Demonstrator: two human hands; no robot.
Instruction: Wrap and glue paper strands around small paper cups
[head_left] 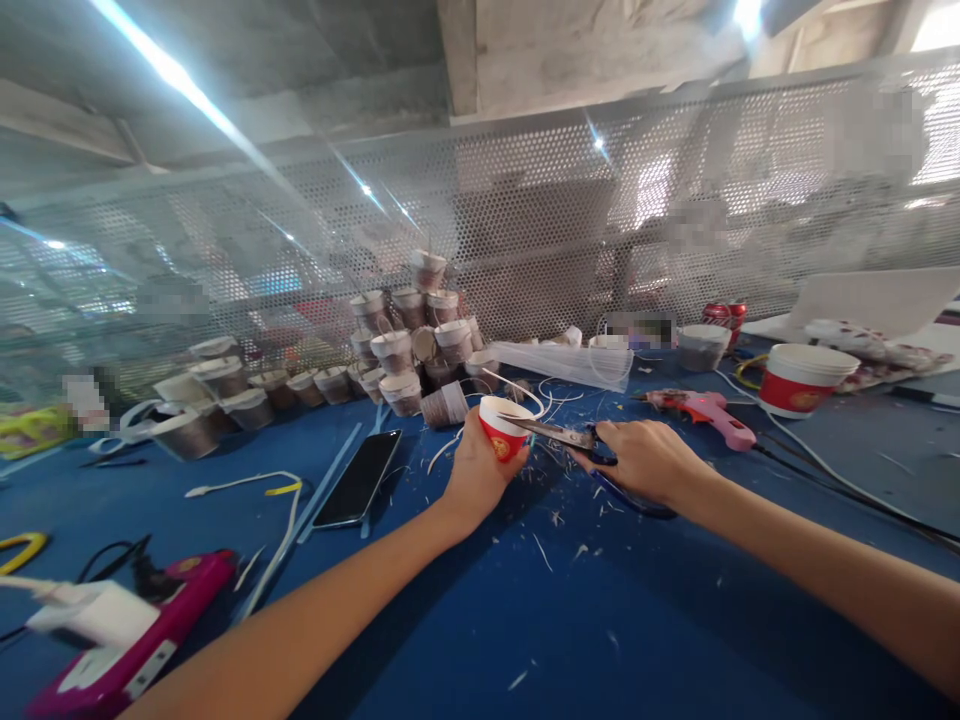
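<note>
My left hand (480,465) is wrapped round a red and white paper cup (504,425), tilted with its mouth up and toward the right. A thin white strip (517,385) curls away from the cup's rim. In my right hand (645,455) is a pair of scissors (562,434) with dark blue handles, partly hidden by the fingers. The blades reach left to the cup's rim. Whether they bite into the paper I cannot tell. White scraps (556,518) lie scattered on the blue tabletop (465,630) below both hands.
A phone (358,478) lies left of the cup. Stacked small cups (394,350) stand behind. To the right are a pink glue gun (712,415) with its cord and more red and white cups (806,380). A magenta power strip (165,620) sits front left. Perforated mesh (517,220) rises behind.
</note>
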